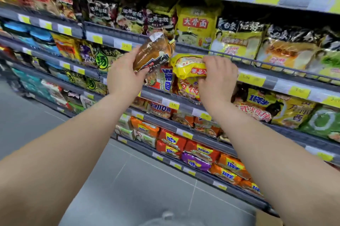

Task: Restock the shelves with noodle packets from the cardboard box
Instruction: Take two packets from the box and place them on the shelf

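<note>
At the middle shelf, just short of its wire rail (266, 61): left hand (127, 73) gripped a brown noodle packet (153, 52), tilted, in front of the shelf edge. Right hand (218, 76) clutched a yellow noodle packet (189, 66) just beside it. Neither packet shelved yet. Step judged: placing. Next move likely called for lifting each packet over the rail into its matching row. Tan corner (266, 219) at lower right, possibly the cardboard box.
</note>
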Demonstrator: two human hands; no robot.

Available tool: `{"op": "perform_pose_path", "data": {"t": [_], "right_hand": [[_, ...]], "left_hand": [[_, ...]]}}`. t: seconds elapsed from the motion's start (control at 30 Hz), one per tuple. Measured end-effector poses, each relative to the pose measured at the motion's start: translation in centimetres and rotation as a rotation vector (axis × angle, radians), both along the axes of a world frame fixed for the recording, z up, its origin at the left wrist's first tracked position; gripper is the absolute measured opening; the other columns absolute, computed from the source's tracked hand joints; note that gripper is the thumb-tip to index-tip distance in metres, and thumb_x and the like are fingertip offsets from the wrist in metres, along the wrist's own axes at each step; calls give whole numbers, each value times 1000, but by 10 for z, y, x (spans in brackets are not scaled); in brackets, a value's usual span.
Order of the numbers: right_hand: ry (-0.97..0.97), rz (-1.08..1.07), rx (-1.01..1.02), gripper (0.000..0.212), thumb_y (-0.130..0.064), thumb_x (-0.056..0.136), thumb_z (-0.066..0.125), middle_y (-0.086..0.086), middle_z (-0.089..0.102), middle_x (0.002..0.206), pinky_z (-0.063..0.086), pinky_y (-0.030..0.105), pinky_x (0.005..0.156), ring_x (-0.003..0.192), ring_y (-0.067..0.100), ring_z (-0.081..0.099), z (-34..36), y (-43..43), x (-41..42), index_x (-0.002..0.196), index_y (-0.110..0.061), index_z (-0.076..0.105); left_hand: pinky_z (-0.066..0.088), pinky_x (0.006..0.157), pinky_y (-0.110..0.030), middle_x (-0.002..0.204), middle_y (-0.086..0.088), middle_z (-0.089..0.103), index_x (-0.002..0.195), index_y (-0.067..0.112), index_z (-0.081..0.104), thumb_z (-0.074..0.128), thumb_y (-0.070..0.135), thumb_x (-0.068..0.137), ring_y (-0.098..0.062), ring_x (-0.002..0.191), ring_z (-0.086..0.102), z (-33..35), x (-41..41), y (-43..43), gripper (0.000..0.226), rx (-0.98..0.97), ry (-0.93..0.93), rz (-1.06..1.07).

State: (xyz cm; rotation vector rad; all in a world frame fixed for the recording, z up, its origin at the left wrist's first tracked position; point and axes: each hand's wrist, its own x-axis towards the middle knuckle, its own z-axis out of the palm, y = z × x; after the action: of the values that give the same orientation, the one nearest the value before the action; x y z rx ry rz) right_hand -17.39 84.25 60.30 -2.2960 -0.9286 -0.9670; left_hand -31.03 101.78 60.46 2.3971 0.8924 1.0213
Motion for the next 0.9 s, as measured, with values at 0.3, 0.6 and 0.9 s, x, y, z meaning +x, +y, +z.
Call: {"op": "perform_pose_path", "data": {"t": [0.3, 0.6, 0.9], "right_hand": [[-253, -62, -25, 47, -2, 53, 68, 3, 61, 96, 27, 35, 81, 91, 28, 50, 15, 97, 54, 98, -15, 61], [-155, -355, 34, 47, 3, 59, 63, 9, 65, 101, 38, 46, 93, 96, 33, 55, 7, 154, 58, 104, -10, 62], [-23, -548, -60, 46, 12, 65, 56, 14, 65, 100, 39, 47, 90, 100, 38, 54, 15, 181, 59, 106, -7, 62]], "left_hand": [[40, 94, -45, 133, -1, 54, 141, 29, 39, 63, 29, 86, -30, 117, 50, 17, 60, 109, 60, 387, -8, -21], [41, 88, -47, 126, -10, 55, 135, 25, 51, 69, 16, 80, -34, 110, 52, 23, 121, 197, 58, 564, -89, -346], [36, 89, -44, 127, -7, 53, 142, 25, 39, 62, 33, 88, -35, 111, 50, 36, 147, 230, 59, 674, 189, -462]]}}
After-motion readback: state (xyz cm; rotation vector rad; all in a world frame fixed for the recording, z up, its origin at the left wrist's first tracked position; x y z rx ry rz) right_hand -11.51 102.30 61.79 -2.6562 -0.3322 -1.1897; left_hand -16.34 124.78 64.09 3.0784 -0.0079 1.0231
